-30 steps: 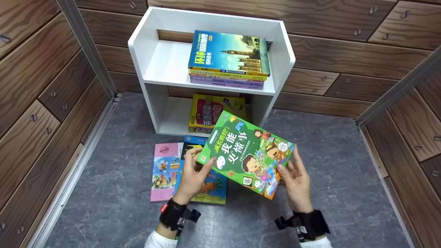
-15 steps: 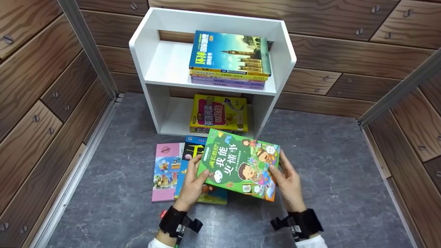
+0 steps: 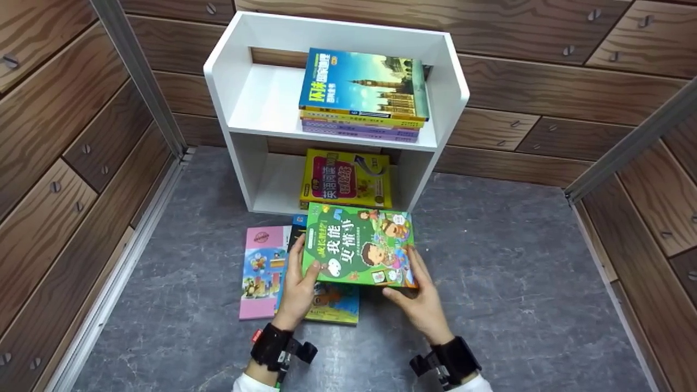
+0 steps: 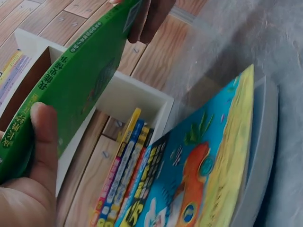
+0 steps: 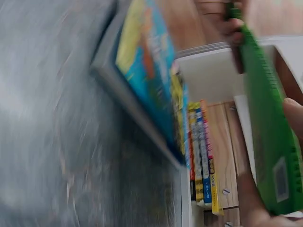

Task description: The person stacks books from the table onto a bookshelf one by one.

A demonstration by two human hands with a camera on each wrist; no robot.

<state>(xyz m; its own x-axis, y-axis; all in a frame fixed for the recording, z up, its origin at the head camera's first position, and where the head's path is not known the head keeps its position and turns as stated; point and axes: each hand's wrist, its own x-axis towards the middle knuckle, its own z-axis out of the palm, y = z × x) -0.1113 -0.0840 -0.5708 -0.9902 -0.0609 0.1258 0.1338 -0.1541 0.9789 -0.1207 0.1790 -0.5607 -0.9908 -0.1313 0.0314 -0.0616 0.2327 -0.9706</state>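
Observation:
A green picture book (image 3: 356, 245) is held level just in front of the shelf, cover up. My left hand (image 3: 297, 291) grips its left edge, thumb on the near corner and fingers underneath. My right hand (image 3: 422, 307) touches the book's right edge with extended fingers; its thumb stands out by the near edge. In the left wrist view the green book (image 4: 90, 80) shows its spine and underside. Below it on the floor lie a blue book with a carrot picture (image 4: 189, 175) and a pink book (image 3: 261, 305), partly overlapping.
A white two-level shelf (image 3: 261, 98) stands against the wood-patterned wall. On its upper level is a stack topped by a blue book with a clock tower (image 3: 365, 81). A yellow book (image 3: 375, 179) tops the lower stack. Grey floor (image 3: 517, 261) extends around.
The green book has moved left and turned until nearly square to the shelf. My left hand keeps its grip. My right hand has followed leftward, and its thumb has come off the cover.

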